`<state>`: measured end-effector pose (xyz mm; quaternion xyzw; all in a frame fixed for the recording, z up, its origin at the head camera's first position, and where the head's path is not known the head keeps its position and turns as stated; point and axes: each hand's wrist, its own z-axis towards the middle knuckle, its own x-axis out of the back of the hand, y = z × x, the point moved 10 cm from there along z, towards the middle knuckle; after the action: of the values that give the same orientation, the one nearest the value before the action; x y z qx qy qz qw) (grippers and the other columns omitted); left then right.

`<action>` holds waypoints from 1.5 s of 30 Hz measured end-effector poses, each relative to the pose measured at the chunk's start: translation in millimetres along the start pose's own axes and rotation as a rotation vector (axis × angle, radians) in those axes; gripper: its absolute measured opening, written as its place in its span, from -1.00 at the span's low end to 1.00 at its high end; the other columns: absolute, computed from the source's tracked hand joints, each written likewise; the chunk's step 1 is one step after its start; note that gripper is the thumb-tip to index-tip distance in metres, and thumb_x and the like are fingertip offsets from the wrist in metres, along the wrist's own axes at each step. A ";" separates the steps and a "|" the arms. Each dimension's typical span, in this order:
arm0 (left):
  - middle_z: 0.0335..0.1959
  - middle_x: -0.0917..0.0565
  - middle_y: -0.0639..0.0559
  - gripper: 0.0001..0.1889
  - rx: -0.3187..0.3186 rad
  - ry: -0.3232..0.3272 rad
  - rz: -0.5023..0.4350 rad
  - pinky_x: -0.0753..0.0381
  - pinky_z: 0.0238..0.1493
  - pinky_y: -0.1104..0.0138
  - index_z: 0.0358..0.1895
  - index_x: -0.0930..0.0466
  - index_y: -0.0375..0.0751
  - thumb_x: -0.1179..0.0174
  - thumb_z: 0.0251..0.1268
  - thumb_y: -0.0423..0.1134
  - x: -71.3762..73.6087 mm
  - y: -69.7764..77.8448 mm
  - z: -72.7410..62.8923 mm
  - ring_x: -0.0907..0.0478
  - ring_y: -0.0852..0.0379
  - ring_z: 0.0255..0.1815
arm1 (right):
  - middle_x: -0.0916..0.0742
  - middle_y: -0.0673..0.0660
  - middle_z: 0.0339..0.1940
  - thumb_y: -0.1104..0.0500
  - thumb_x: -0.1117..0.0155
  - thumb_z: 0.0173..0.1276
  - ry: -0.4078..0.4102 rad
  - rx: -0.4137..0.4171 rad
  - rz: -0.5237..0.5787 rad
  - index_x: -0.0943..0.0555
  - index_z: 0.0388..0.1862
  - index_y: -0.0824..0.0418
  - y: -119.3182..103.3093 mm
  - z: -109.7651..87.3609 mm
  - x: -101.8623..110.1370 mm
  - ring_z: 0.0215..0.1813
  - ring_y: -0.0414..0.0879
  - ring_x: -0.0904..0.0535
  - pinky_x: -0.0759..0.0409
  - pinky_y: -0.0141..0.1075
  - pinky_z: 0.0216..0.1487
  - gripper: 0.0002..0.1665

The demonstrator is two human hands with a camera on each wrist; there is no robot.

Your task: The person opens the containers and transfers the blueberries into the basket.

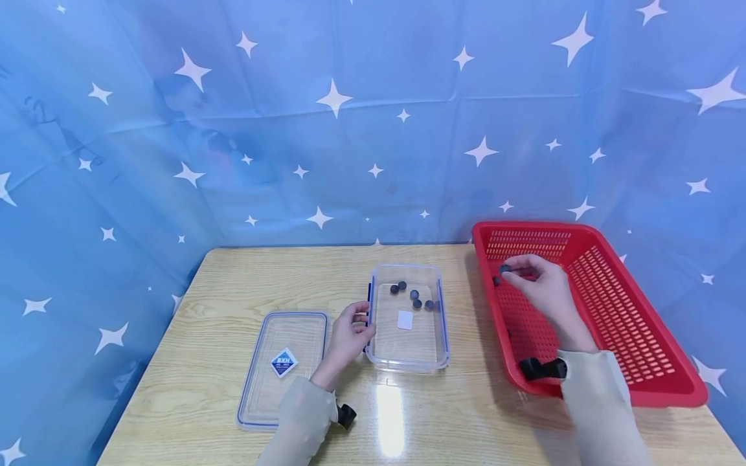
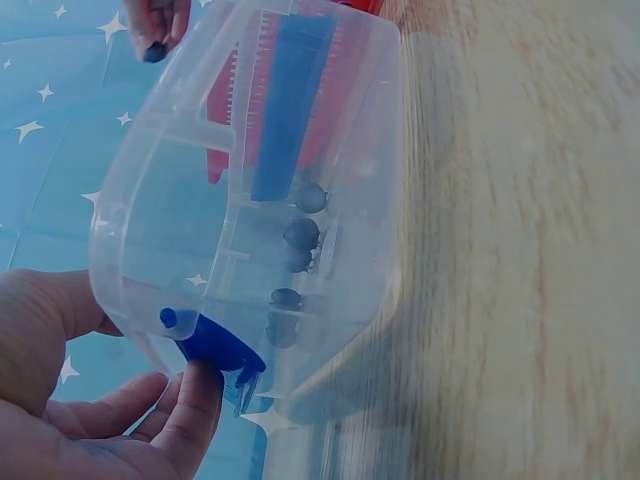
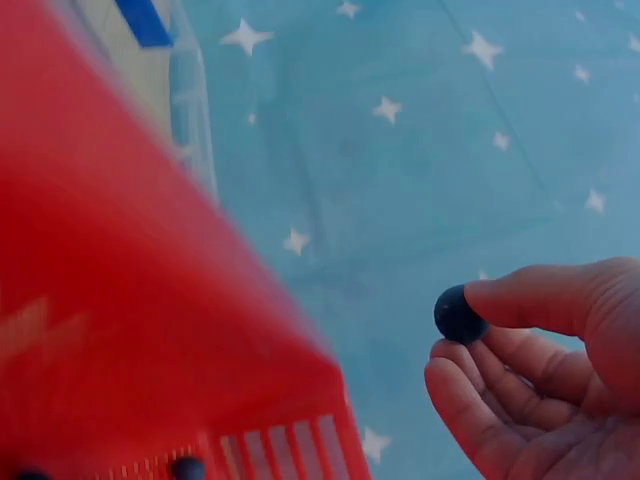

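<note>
A dark round blueberry (image 3: 459, 315) is pinched between the thumb and fingertips of my right hand (image 1: 542, 288), which is over the left part of the red basket (image 1: 626, 323). A few more blueberries (image 1: 497, 281) lie down in that basket, along its left side. My left hand (image 1: 348, 338) grips the left side of a clear plastic container (image 1: 408, 349), with fingers at its blue latch (image 2: 220, 345) and the thumb partly hidden by the rim. Several blueberries (image 1: 414, 294) rest on the container's floor, mostly toward the far end, near a white square label (image 1: 405, 320).
Left of the container, a clear lid (image 1: 280, 395) with a blue-edged seal and a diamond-shaped sticker (image 1: 284, 362) lies flat on the wooden table (image 1: 192, 362). A blue curtain (image 1: 361, 142) with white stars hangs behind the table. The basket's tall slotted walls rise at the right.
</note>
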<state>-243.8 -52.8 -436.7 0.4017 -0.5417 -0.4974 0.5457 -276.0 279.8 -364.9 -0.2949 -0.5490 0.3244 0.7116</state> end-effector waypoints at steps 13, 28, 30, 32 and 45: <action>0.01 -0.45 -0.50 -0.58 -0.002 -0.002 -0.006 -0.57 -0.02 -0.03 0.08 -0.34 -0.68 -0.08 0.09 -0.63 -0.3 1.0 -0.3 -0.44 -0.38 -0.02 | -0.59 -0.27 -0.33 0.13 -0.22 0.32 0.066 -0.095 0.112 -0.53 -0.01 0.35 51.2 10.0 43.2 -0.28 -0.43 -0.49 -0.48 -0.67 -0.33 -0.64; 0.03 -0.45 -0.49 -0.57 -0.003 -0.013 0.002 -0.58 -0.03 0.01 0.09 -0.33 -0.67 -0.09 0.10 -0.62 -0.3 -0.1 0.3 -0.44 -0.35 -0.02 | -0.63 -0.27 -0.38 0.12 -0.30 0.25 0.181 -0.222 0.205 -0.62 -0.15 0.11 95.3 14.0 64.5 -0.34 -0.40 -0.52 -0.48 -0.67 -0.35 -0.80; 0.03 -0.45 -0.49 -0.57 -0.001 -0.013 0.000 -0.58 -0.02 0.00 0.09 -0.33 -0.67 -0.08 0.10 -0.62 -0.4 -0.3 0.4 -0.44 -0.35 -0.02 | -0.61 -0.31 -0.40 0.13 -0.28 0.27 0.185 -0.231 0.201 -0.61 -0.16 0.07 92.5 12.6 66.6 -0.35 -0.43 -0.51 -0.48 -0.68 -0.36 -0.84; 0.03 -0.45 -0.49 -0.57 -0.004 -0.012 0.000 -0.58 -0.03 0.00 0.09 -0.34 -0.67 -0.08 0.09 -0.62 -0.4 0.3 0.4 -0.44 -0.35 -0.02 | -0.59 -0.32 -0.39 0.10 -0.26 0.28 0.183 -0.247 0.190 -0.59 -0.16 0.03 91.0 10.9 68.1 -0.33 -0.43 -0.50 -0.48 -0.68 -0.36 -0.84; 0.03 -0.45 -0.49 -0.57 -0.002 -0.016 0.004 -0.57 -0.01 0.00 0.09 -0.33 -0.66 -0.09 0.11 -0.62 -0.5 -0.5 0.0 -0.44 -0.35 -0.01 | -0.61 -0.29 -0.35 0.14 -0.25 0.30 0.185 -0.136 0.209 -0.59 -0.08 0.18 50.9 4.8 56.5 -0.28 -0.44 -0.51 -0.47 -0.70 -0.29 -0.76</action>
<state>-243.8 -52.3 -437.3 0.3962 -0.5464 -0.5001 0.5426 -277.2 355.8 -370.0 -0.4264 -0.4682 0.3304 0.6999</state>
